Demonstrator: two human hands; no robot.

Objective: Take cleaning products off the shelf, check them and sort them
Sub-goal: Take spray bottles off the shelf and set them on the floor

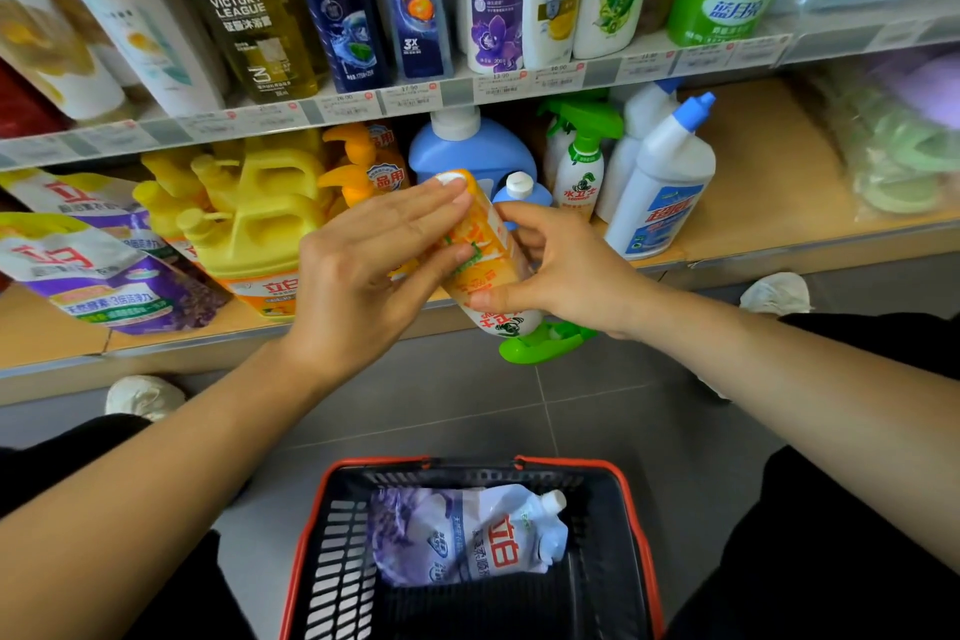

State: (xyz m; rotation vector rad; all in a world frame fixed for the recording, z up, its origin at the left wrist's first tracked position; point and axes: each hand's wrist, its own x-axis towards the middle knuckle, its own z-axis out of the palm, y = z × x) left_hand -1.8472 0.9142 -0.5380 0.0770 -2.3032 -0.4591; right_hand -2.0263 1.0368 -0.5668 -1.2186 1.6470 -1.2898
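- While the red basket (332, 561) waits on the floor between the person's knees, a purple refill pouch (467, 535) lies inside it, sorted already by my guess; the basket's near edge is cut off.
- Just beyond the basket and above it, the orange spray bottle (488, 244) is in the air, off the shelf, tipped with its green trigger head towards the basket, probably for a look at the label.
- The right hand (561, 270) has its grip wrapped round the bottle; the left hand (363, 265) lays straight fingers across the label, clenching nothing.
- Both hands hide much of the label.
- Farther beyond the basket, the lower shelf (769, 172) carries yellow jugs (260, 224) and white bottles (660, 182); their small print is unreadable.
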